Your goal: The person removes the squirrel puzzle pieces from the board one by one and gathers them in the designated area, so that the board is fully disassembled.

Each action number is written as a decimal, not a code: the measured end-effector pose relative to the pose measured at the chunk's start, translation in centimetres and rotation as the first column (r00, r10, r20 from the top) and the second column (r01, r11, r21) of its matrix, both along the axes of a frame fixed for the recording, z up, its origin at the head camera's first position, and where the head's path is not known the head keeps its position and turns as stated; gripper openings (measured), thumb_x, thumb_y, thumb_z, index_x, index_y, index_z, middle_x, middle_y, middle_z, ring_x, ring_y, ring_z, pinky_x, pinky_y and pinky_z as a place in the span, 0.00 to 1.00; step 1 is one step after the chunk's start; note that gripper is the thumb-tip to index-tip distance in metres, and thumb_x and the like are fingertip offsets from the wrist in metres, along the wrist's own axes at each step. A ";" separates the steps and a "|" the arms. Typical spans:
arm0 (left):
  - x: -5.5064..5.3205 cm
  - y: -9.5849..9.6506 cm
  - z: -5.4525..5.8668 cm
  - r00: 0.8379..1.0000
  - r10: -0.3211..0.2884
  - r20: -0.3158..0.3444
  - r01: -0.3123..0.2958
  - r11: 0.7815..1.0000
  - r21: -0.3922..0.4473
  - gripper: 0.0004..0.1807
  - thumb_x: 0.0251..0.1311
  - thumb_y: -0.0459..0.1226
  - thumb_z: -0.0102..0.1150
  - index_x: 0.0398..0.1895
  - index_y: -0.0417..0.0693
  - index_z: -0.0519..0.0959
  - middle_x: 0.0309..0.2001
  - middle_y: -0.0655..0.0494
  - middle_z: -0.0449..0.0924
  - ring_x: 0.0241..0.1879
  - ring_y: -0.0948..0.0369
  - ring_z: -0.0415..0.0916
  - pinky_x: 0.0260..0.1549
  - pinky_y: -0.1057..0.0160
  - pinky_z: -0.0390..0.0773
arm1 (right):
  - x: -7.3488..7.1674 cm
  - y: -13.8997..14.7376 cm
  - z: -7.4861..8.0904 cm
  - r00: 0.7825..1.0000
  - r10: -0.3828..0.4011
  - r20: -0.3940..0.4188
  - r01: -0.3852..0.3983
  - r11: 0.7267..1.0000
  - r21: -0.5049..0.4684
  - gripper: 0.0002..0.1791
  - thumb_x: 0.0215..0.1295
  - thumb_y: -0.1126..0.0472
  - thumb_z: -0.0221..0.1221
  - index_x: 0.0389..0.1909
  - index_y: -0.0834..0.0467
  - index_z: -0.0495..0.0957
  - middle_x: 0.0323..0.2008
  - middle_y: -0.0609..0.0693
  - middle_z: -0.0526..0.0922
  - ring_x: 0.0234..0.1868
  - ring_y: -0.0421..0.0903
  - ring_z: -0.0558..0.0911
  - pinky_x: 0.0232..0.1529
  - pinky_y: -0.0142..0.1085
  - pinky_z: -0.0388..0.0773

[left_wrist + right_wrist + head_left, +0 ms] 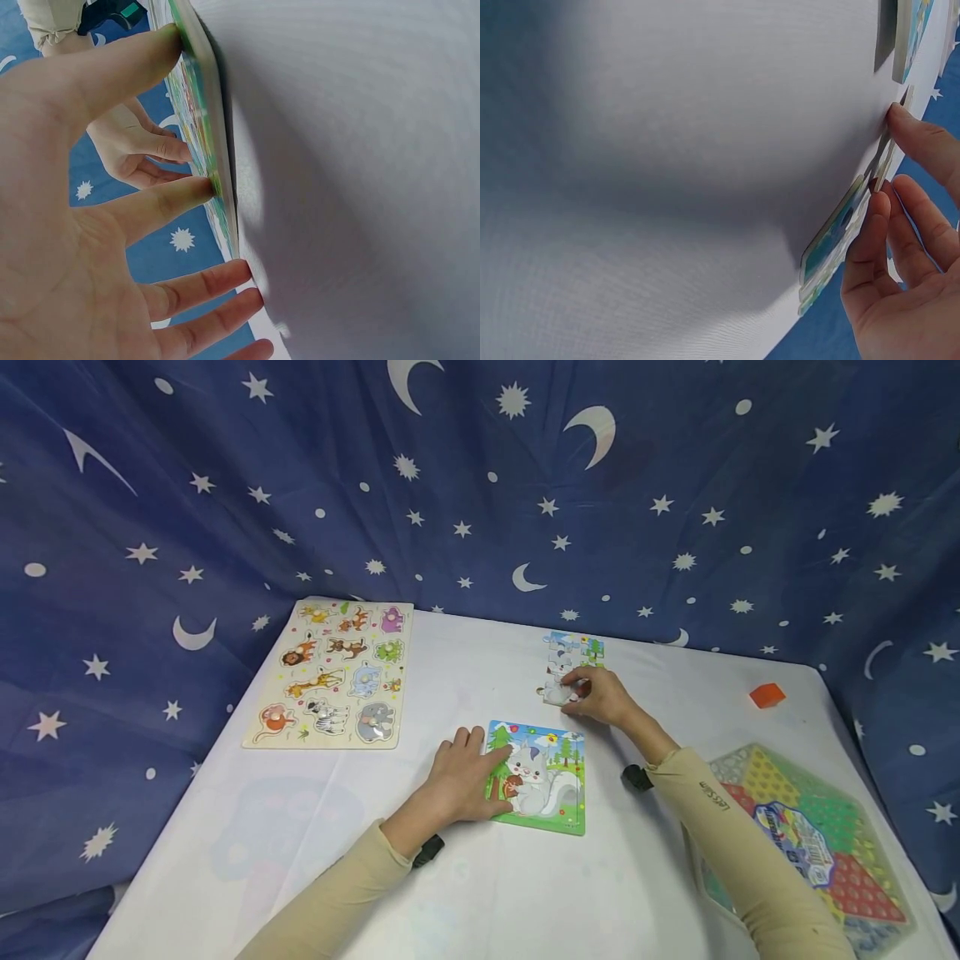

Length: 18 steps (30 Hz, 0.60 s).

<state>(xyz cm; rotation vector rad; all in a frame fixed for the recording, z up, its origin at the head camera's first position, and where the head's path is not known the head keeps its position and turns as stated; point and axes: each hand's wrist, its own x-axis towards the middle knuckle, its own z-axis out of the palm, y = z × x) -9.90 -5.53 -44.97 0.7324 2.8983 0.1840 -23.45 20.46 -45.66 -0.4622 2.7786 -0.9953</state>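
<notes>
A square squirrel jigsaw puzzle [532, 768] with a green lower border lies on the white table. My left hand [468, 781] rests at its left side, thumb and index fingertip on the board and the other fingers spread past its edge. Farther back, several jigsaw pieces [561, 647] showing parts of a similar squirrel picture lie grouped together. At the front of that group my right hand [603, 697] pinches a puzzle piece [885, 165] between thumb and fingers. The right wrist view shows this thin piece edge-on, tilted beside a blue-and-green piece [831, 236].
An animal peg puzzle board [345, 677] lies at the back left. Under the right forearm is a hexagonal game box [847, 814] with coloured triangles. An orange block [767, 695] sits at the back right. A blue star-and-moon curtain [480, 493] hangs behind the table.
</notes>
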 end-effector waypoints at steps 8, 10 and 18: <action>0.1 0.0 0.3 1.000 0.001 0.006 -0.001 1.000 0.005 0.45 0.47 0.66 0.66 0.69 0.60 0.72 0.47 0.49 0.64 0.42 0.54 0.57 0.34 0.60 0.63 | -0.1 0.0 0.1 1.000 -0.007 0.001 0.007 1.000 0.009 0.25 0.46 0.69 0.75 0.48 0.66 0.81 0.38 0.59 0.81 0.37 0.53 0.79 0.39 0.43 0.73; 0.1 0.0 0.3 1.000 0.001 0.006 -0.001 1.000 0.008 0.45 0.47 0.66 0.66 0.69 0.59 0.72 0.47 0.49 0.64 0.42 0.54 0.57 0.34 0.59 0.63 | -0.2 0.1 0.1 1.000 -0.009 -0.002 0.009 1.000 0.012 0.25 0.46 0.68 0.75 0.48 0.66 0.82 0.38 0.59 0.81 0.37 0.53 0.79 0.39 0.43 0.73; 0.1 0.0 0.3 1.000 0.001 0.009 -0.002 1.000 0.007 0.45 0.47 0.66 0.65 0.69 0.59 0.72 0.47 0.48 0.64 0.42 0.54 0.57 0.34 0.59 0.63 | -0.2 0.1 0.0 1.000 -0.020 0.002 0.020 1.000 -0.002 0.25 0.45 0.69 0.76 0.47 0.66 0.82 0.39 0.60 0.81 0.37 0.53 0.79 0.40 0.43 0.73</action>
